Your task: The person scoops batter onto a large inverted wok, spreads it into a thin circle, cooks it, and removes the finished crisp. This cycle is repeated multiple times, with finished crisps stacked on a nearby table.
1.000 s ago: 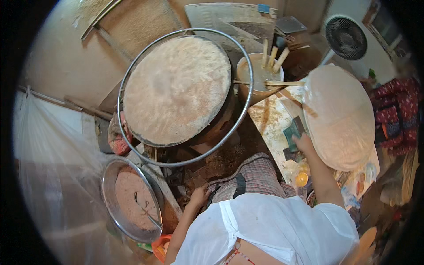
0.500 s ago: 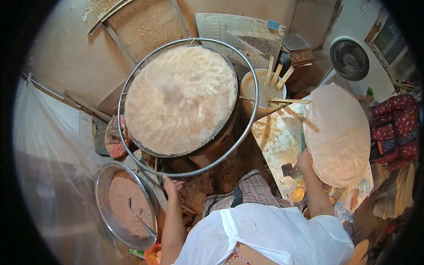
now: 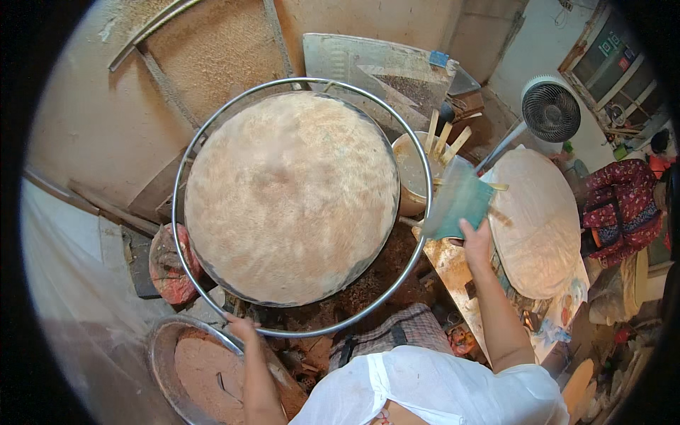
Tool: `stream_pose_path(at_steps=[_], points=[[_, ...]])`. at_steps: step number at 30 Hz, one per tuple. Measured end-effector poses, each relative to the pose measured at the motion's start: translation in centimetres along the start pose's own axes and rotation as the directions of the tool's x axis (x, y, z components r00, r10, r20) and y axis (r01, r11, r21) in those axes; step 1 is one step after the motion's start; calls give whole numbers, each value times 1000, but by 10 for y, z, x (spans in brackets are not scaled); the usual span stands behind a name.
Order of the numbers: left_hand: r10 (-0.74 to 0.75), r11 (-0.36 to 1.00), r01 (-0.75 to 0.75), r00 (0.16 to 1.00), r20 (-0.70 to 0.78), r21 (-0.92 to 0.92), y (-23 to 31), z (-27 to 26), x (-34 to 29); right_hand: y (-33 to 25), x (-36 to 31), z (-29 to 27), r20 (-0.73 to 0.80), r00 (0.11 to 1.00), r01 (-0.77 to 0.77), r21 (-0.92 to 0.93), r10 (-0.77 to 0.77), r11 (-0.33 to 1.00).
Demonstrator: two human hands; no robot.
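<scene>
A wide round griddle [image 3: 294,202] fills the middle left, coated with a thin pale brown layer of what looks like batter, blurred in places. A shiny metal ring [image 3: 388,295] runs around it, apart from its edge. My left hand [image 3: 244,329] is closed on the ring's near left side. In my right hand [image 3: 476,244] is a flat, green, translucent scraper [image 3: 464,205], held up by the ring's right side and smeared by motion. Right of that hand, a stack of thin pale round sheets [image 3: 535,227] lies on a stained table [image 3: 453,265].
A bucket [image 3: 412,177] with several wooden sticks stands behind the scraper. At the lower left is a metal basin [image 3: 159,354] of brown powder or paste with a tool in it. A fan [image 3: 550,112] stands at the back right; plastic sheeting [image 3: 78,283] hangs left.
My right hand has lifted the scraper from beside the stack and swung it left toward the ring. My left hand stays at the ring. The whole view has shifted slightly.
</scene>
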State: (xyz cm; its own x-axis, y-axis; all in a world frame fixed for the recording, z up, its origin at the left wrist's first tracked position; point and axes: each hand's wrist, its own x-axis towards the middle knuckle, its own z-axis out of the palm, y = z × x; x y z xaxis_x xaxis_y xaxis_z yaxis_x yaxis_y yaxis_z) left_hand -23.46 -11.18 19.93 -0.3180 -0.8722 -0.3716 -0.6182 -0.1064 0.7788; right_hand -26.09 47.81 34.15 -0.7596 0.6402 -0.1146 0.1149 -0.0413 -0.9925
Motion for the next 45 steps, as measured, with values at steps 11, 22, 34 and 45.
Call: stream_pose_path(at_steps=[11, 22, 34, 45], points=[[26, 962, 133, 825, 565, -237, 117, 25, 209, -56, 40, 105, 118, 977, 211, -407, -177, 889], [7, 875, 84, 982, 187, -476, 15, 2, 36, -34, -14, 99, 368, 930, 210, -554, 11, 806], [-279, 950, 253, 435, 856, 182, -42, -30, -230, -12, -29, 100, 492, 862, 401, -521, -119, 753], [-34, 831, 265, 902, 430, -489, -31, -45, -52, -14, -7, 91, 512, 792, 558, -387, -332, 735]])
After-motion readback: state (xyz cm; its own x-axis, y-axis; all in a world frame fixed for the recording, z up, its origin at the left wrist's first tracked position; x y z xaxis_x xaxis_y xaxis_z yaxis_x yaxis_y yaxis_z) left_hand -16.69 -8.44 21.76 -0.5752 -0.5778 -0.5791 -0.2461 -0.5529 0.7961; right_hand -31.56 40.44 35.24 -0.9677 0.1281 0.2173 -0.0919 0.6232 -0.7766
